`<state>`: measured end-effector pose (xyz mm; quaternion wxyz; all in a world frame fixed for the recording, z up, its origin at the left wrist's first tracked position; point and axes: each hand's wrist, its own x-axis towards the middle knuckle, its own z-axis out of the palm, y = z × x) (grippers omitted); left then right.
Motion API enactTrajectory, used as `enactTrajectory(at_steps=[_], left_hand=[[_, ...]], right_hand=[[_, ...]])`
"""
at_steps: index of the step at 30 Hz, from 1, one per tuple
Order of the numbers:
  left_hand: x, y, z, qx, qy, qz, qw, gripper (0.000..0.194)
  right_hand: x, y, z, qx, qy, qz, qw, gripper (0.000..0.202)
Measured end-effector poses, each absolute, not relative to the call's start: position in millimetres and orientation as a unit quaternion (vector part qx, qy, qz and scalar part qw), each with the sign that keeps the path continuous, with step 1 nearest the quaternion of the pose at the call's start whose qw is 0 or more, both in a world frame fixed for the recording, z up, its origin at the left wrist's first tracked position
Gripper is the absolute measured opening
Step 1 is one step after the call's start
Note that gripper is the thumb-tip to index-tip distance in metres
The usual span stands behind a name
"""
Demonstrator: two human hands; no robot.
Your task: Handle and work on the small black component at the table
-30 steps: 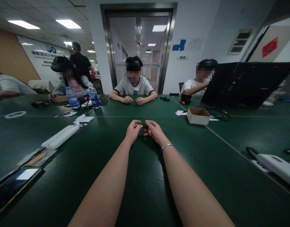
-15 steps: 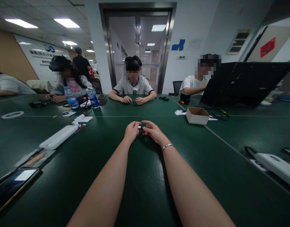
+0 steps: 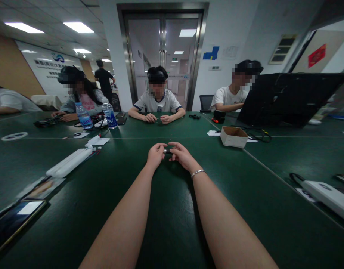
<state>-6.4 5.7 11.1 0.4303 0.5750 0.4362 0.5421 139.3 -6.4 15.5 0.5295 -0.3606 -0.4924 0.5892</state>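
A small black-and-silver stick-shaped piece (image 3: pixel 166 151) lies between my two hands, over the middle of the green table (image 3: pixel 172 224). My left hand (image 3: pixel 155 155) pinches its silver end with thumb and fingers. At the dark end, my right hand (image 3: pixel 181 154) grips it, with the index finger reaching across above. The fingers cover much of the piece, and it is too small for me to tell its kind. A silver bracelet (image 3: pixel 198 173) circles my right wrist.
A small open box (image 3: pixel 234 137) stands right of my hands, cables behind it. On the left lie a white power strip (image 3: pixel 69 162) and a phone (image 3: pixel 17 224); two water bottles (image 3: pixel 109 114) stand beyond. A white device (image 3: pixel 328 198) lies right. Several people sit around the table.
My hands and the small piece stay almost in place. In the background, a standing person in black has moved a little to the right.
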Motion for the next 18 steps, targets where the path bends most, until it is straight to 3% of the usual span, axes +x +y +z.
enactTrajectory(at_steps=[3, 7, 11, 15, 18], left_hand=[[-6.3, 4.8, 12.9, 0.574, 0.439, 0.543, 0.428, 0.024], [-6.3, 4.5, 13.9, 0.568, 0.442, 0.548, 0.426, 0.023], [-6.6, 4.6, 13.3, 0.571, 0.444, 0.544, 0.425, 0.024], [-6.4, 4.1, 12.1, 0.563, 0.436, 0.555, 0.43, 0.024], [-6.3, 4.9, 9.9, 0.566, 0.434, 0.555, 0.428, 0.024]], right_hand=[[140.1, -7.7, 16.6, -0.343, -0.485, 0.607, 0.529, 0.042], [138.4, -6.1, 16.1, -0.39, -0.494, 0.584, 0.512, 0.022], [138.1, -6.1, 15.8, -0.366, -0.502, 0.586, 0.52, 0.044], [138.2, -5.9, 14.3, -0.38, -0.493, 0.589, 0.514, 0.025], [138.8, -5.3, 12.6, -0.373, -0.507, 0.574, 0.524, 0.028]])
